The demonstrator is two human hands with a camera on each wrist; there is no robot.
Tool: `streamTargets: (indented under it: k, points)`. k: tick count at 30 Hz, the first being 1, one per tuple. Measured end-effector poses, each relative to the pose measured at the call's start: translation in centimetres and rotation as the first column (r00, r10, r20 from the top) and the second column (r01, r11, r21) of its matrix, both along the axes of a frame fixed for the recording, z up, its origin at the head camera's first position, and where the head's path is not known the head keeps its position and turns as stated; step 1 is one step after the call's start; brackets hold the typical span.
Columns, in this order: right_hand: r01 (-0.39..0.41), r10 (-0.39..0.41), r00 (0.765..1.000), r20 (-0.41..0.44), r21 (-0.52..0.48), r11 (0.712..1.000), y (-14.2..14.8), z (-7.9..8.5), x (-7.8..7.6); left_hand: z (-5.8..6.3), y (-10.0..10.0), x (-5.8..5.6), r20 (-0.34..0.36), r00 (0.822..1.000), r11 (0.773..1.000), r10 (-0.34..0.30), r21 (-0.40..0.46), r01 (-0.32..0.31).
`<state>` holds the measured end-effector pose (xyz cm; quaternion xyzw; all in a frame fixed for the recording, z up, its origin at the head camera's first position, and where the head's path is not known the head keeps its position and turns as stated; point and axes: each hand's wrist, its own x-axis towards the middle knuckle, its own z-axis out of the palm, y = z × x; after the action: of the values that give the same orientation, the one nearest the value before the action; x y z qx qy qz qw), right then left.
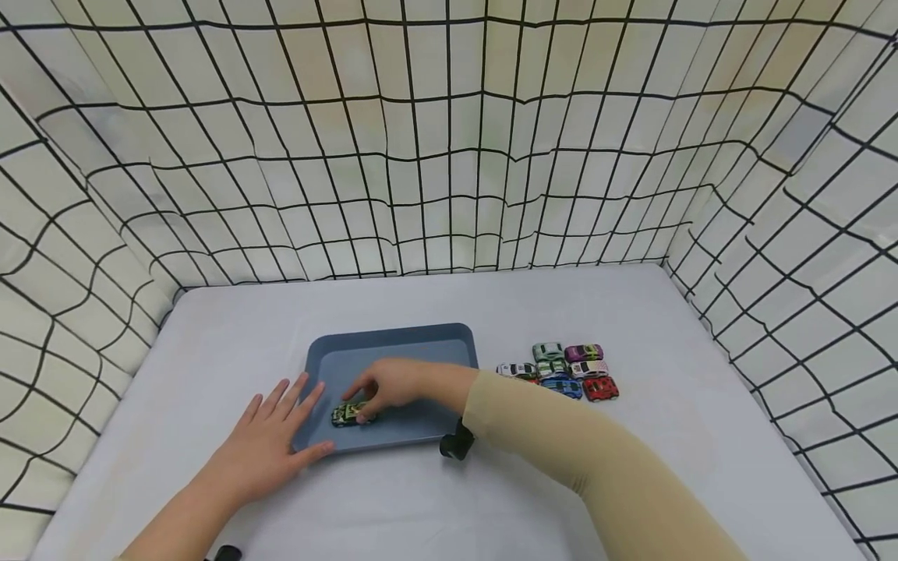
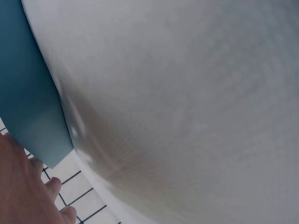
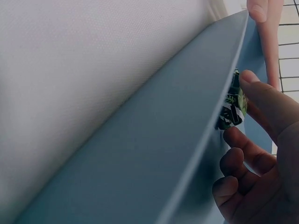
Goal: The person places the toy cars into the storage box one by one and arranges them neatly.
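And the right hand has thumb and forefinger pinching a green-and-black toy car, inside the blue tray, left of centre! It looks light, stiff, slightly slick, best taken by its sides. Long axis runs left to right, roughly along the tray's length; which end's the nose, I can't tell. Left hand lies spread at the left rim.

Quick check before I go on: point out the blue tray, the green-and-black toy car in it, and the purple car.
Blue tray (image 1: 414, 425): head view, bare floor, near side.
Green-and-black toy car (image 3: 233, 106): right wrist view, middle of its visible body.
Purple car (image 1: 584, 353): head view, middle of its body.
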<state>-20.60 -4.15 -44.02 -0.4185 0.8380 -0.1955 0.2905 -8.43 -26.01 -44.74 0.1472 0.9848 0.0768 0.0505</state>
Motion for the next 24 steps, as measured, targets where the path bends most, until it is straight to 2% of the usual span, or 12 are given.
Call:
streamTargets:
  k: [8,15,24]
  points:
    - [0.03,-0.029,0.999,0.025,-0.057,0.998,1.8,0.1,-0.6,-0.3,0.4,-0.2,-0.005,1.0,1.0,-0.012,0.018,0.012]
    - [0.037,-0.031,0.999,0.041,-0.129,0.991,2.9,1.2,-0.9,0.0,-0.1,0.1,0.002,1.0,1.0,0.017,0.0,-0.017]
    - [0.086,-0.085,0.996,0.01,-0.149,0.985,7.0,2.3,-1.8,-0.2,-0.1,0.0,-0.003,1.0,1.0,0.009,0.0,-0.009]
